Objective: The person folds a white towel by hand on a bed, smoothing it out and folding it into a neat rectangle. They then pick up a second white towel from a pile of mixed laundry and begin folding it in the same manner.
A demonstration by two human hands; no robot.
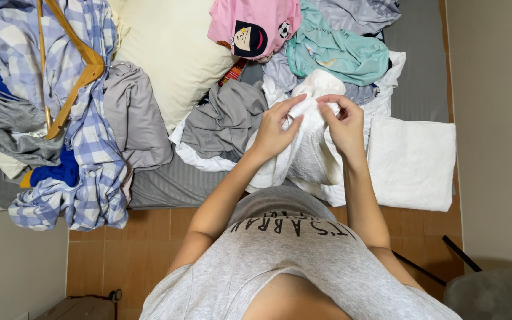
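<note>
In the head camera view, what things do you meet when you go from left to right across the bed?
Blue checked shirt with wooden hanger → cream pillow → grey garment → left hand → white towel held by both hands → right hand → folded white towel.

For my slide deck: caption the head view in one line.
Both hands, left hand and right hand, grip a white towel above a laundry-strewn bed, beside a folded white towel.

Both forearms reach forward, bent at the elbows; left hand (pixel 277 127) and right hand (pixel 344 121) are raised close together, fingers pinched shut.
</note>
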